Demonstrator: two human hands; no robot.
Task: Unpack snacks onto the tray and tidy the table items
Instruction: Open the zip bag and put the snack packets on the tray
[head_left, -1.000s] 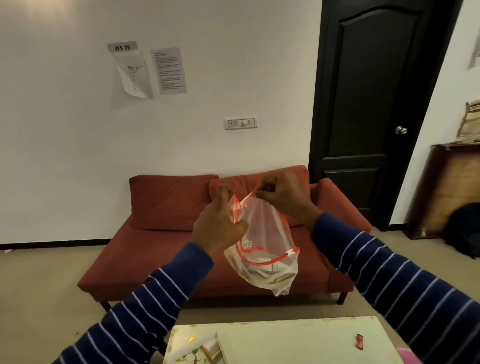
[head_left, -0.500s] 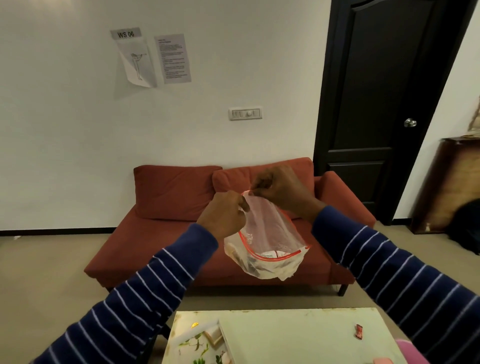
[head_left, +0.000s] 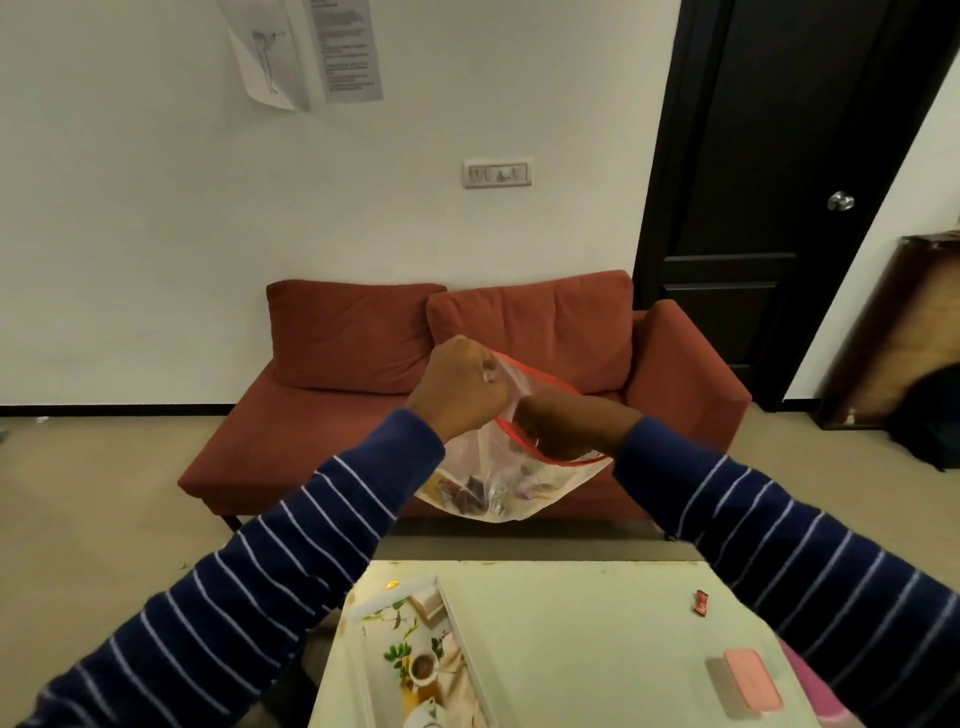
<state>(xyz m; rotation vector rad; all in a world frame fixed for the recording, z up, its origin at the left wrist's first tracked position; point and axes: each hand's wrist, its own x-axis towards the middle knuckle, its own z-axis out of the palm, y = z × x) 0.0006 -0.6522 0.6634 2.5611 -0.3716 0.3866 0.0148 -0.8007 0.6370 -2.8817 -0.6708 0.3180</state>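
Left hand (head_left: 460, 387) clenched on the rim of the zip bag (head_left: 498, 467), right hand (head_left: 563, 423) reaching into its mouth (grip unclear). Bag held above table (head_left: 571, 623); lower it over tray (head_left: 358, 618) before pulling snacks.
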